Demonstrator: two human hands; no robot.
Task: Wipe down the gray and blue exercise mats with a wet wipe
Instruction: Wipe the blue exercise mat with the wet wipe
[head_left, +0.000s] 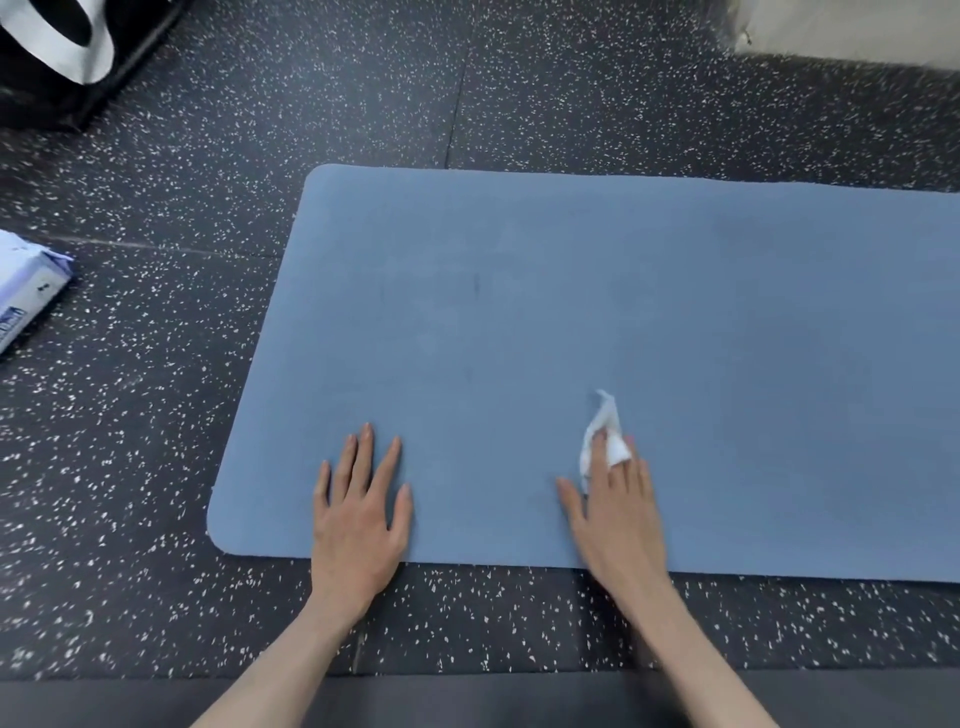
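Observation:
The blue exercise mat lies flat on the speckled black floor and runs off the right edge of the view. My left hand rests flat on the mat's near left part, fingers straight and spread. My right hand presses a crumpled white wet wipe onto the mat with straight fingers; part of the wipe sticks out past the fingertips and wraps over one finger. A strip of the gray mat shows along the bottom edge, under my forearms.
A pack of wet wipes lies on the floor at the left edge. A black and white bag sits at the top left corner. A pale object stands at the top right.

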